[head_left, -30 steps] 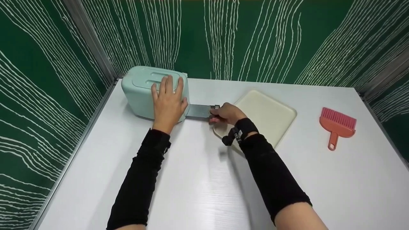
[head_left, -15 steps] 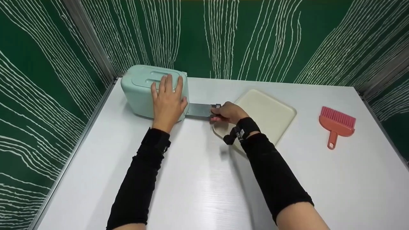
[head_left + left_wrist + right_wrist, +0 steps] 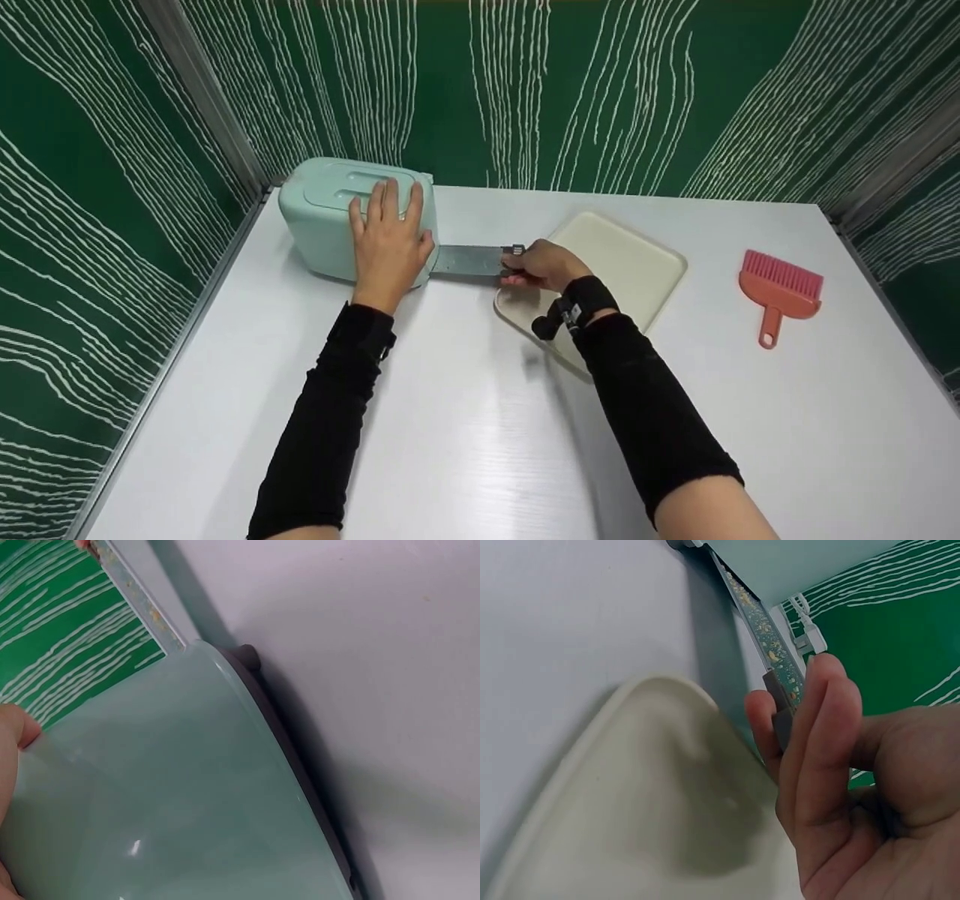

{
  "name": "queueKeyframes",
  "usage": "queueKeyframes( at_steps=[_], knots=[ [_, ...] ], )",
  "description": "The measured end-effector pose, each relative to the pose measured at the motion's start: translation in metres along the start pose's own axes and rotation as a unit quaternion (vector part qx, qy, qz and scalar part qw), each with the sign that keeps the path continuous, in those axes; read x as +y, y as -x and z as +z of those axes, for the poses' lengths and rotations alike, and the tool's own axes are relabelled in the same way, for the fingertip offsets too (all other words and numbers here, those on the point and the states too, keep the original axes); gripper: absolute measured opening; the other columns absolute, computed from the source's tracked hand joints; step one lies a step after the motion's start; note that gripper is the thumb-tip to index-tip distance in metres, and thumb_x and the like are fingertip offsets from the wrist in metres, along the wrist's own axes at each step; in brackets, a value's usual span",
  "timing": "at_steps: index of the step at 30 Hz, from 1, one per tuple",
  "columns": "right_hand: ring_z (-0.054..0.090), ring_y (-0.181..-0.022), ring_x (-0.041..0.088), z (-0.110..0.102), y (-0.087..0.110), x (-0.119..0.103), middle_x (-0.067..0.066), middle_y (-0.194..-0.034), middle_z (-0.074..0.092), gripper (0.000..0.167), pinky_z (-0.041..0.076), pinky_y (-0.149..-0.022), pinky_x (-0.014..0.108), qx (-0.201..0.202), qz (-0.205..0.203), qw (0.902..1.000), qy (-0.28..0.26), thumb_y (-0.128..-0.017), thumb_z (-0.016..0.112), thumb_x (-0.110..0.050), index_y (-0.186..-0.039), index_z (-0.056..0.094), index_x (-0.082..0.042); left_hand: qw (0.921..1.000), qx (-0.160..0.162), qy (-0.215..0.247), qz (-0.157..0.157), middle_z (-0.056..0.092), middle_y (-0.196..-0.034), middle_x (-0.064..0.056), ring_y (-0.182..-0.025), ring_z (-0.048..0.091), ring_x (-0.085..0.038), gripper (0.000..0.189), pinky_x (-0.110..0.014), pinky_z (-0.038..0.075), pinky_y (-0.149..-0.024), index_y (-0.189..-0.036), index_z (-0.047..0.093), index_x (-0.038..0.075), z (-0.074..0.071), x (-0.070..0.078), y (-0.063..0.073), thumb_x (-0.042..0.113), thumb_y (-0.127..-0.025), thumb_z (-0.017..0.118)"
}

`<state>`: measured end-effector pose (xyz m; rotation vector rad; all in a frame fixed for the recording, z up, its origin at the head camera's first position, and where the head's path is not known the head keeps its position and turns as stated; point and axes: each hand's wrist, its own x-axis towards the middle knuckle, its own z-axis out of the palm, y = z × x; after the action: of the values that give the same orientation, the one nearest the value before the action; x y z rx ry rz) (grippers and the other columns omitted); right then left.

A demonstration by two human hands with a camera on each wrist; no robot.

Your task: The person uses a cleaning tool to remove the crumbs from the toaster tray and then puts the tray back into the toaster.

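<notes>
A mint-green toaster (image 3: 322, 236) stands at the back left of the table. My left hand (image 3: 390, 251) rests on it with fingers spread over the top edge and the thumb toward the right end. A flat metal crumb tray (image 3: 469, 260) sticks out of the toaster's right end, its inner part hidden inside. My right hand (image 3: 551, 264) pinches the dark outer end of this crumb tray between thumb and fingers. In the right wrist view, yellowish crumbs (image 3: 769, 645) lie along it. Below the right hand is a cream square plate (image 3: 637, 270), partly covered by the forearm.
On the right of the white table (image 3: 450, 450) lies a red hand brush (image 3: 780, 296), bristles pointing away from me. A white plug (image 3: 814, 637) shows behind the toaster's end in the right wrist view. Green walls with white lines (image 3: 450, 90) enclose the back and sides.
My right hand has moved a little to the right, drawing the crumb tray further out of the toaster. The left hand keeps its place on the toaster, and the head view has shifted slightly.
</notes>
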<state>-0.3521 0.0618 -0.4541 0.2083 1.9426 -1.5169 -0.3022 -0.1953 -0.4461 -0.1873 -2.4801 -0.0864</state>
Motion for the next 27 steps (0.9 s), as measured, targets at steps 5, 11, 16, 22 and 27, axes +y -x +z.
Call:
queueKeyframes(
  at_steps=[5,11,16,22,27],
  knots=[
    [0.068,-0.057,0.003,-0.005,0.002,0.004,0.0,-0.074,0.073,0.018,0.053,-0.058,0.015,0.003,-0.005,1.0,0.0,-0.11,0.061,-0.017,-0.104,0.066,-0.001,0.9999,-0.007,0.006,-0.003,0.048,-0.162,-0.023,-0.154,0.042,-0.039,0.063,-0.066,0.028,-0.126,-0.16,0.05,0.014,0.0,0.0,0.0,0.032,-0.103,0.07],
    [0.067,-0.057,0.003,-0.01,0.004,0.006,0.0,-0.071,0.075,0.021,0.052,-0.057,0.015,0.005,-0.012,0.9999,0.004,-0.111,0.061,-0.018,-0.103,0.068,0.0,1.0,0.001,0.005,0.0,0.049,-0.162,-0.022,-0.154,0.043,-0.039,0.062,-0.066,0.029,-0.126,-0.16,0.05,0.014,0.0,0.0,0.001,0.031,-0.103,0.07],
    [0.068,-0.059,0.003,-0.016,0.007,0.009,0.001,-0.075,0.075,0.021,0.053,-0.059,0.015,-0.001,-0.016,0.9999,-0.004,-0.111,0.059,-0.017,-0.108,0.067,0.002,1.0,-0.002,0.007,-0.002,0.048,-0.162,-0.022,-0.154,0.042,-0.039,0.062,-0.066,0.028,-0.125,-0.16,0.05,0.015,-0.001,0.0,0.001,0.031,-0.104,0.069],
    [0.068,-0.06,0.003,-0.025,0.011,0.013,0.001,-0.077,0.076,0.019,0.053,-0.059,0.015,0.002,-0.023,0.9997,-0.008,-0.112,0.059,-0.017,-0.108,0.066,0.001,1.0,-0.004,0.008,0.0,0.048,-0.162,-0.023,-0.154,0.042,-0.04,0.061,-0.067,0.028,-0.126,-0.16,0.05,0.014,-0.001,0.001,0.0,0.032,-0.104,0.067],
    [0.067,-0.06,0.002,-0.032,0.014,0.016,-0.001,-0.075,0.074,0.021,0.053,-0.059,0.014,0.005,-0.031,0.9995,-0.007,-0.112,0.059,-0.018,-0.112,0.067,0.002,0.9999,-0.009,0.008,-0.002,0.048,-0.163,-0.023,-0.155,0.042,-0.04,0.062,-0.067,0.028,-0.126,-0.161,0.049,0.014,-0.001,0.0,0.0,0.032,-0.104,0.068]
  ],
)
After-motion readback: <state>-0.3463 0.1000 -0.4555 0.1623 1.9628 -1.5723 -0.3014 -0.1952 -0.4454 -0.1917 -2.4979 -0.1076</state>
